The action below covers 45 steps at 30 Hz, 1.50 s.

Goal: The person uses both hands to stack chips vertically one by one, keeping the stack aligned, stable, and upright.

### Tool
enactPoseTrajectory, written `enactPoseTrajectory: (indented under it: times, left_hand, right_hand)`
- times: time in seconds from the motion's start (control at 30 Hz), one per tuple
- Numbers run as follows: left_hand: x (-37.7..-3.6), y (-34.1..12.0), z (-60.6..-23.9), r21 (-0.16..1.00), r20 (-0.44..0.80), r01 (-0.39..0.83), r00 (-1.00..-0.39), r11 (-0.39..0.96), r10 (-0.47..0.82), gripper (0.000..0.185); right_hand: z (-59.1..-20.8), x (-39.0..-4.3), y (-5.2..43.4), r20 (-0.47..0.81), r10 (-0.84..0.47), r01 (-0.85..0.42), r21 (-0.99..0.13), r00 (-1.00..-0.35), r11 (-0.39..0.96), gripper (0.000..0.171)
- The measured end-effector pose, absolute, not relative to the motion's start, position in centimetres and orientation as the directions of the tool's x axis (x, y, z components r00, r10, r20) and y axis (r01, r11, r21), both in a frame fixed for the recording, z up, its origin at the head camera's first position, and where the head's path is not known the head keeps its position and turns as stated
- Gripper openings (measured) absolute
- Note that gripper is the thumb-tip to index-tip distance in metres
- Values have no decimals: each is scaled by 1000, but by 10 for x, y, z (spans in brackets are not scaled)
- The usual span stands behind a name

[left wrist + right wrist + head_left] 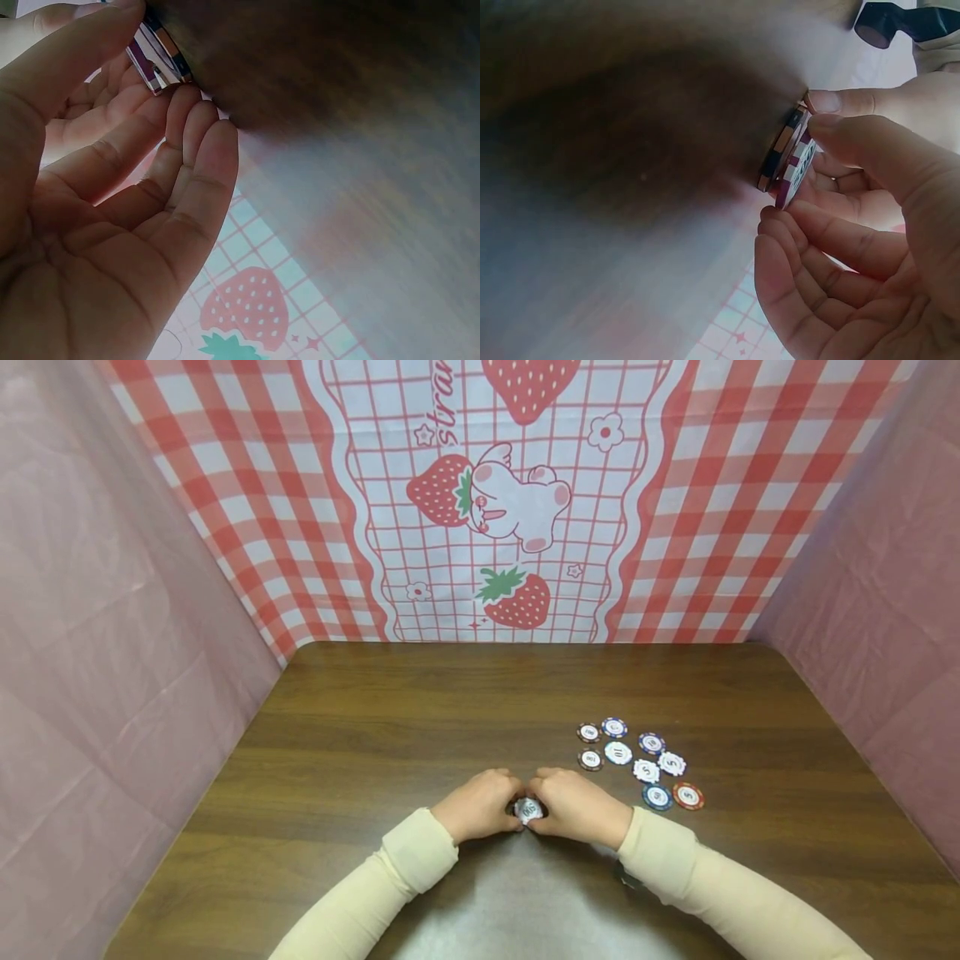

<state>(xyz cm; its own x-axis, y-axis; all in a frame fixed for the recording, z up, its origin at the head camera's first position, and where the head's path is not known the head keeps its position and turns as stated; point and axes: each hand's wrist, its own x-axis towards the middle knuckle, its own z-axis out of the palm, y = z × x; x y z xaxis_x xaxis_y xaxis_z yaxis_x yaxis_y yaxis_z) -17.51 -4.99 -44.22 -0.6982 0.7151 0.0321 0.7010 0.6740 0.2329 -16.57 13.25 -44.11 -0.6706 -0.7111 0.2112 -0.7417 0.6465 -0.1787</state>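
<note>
Two poker chips are held together low over the table, between both hands. The upper chip is pale and marked 500 in the head view; its purple and white edge shows in the right wrist view. Just beneath it is a chip with a black and orange edge, slightly spread from the upper one. My left hand grips the pair from the left, thumb and fingertips at the rims. From the other side my right hand pinches them, its thumb on the upper chip's edge.
Several loose poker chips lie flat to the right on the brown wooden table, among them a red one and a teal one. A strawberry-print cloth hangs behind the table, with pink curtains at the sides.
</note>
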Motion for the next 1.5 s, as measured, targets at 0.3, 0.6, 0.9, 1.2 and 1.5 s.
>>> enactPoseTrajectory:
  times: [0.3, 0.6, 0.9, 1.2, 1.5]
  left_hand:
    - [-176, -50, -443, 243, 39, 697, -702, 675, 711, 21]
    - [-176, -50, -443, 241, 27, 683, -715, 689, 699, 22]
    - [-176, -51, -444, 251, 30, 686, -710, 683, 703, 21]
    - [-176, -52, -442, 244, 32, 701, -696, 670, 717, 24]
    - [-176, -51, -442, 227, 28, 712, -686, 664, 727, 20]
  right_hand:
    - [-443, -167, 130, 195, -720, -746, -190, -666, 638, 16]
    - [-442, -166, 128, 186, -729, -752, -192, -659, 631, 17]
    - [-442, -166, 129, 195, -726, -751, -208, -659, 626, 15]
    - [-438, -168, 136, 185, -712, -734, -225, -678, 641, 14]
    - [-425, -181, 165, 229, -596, -637, -224, -770, 738, 27]
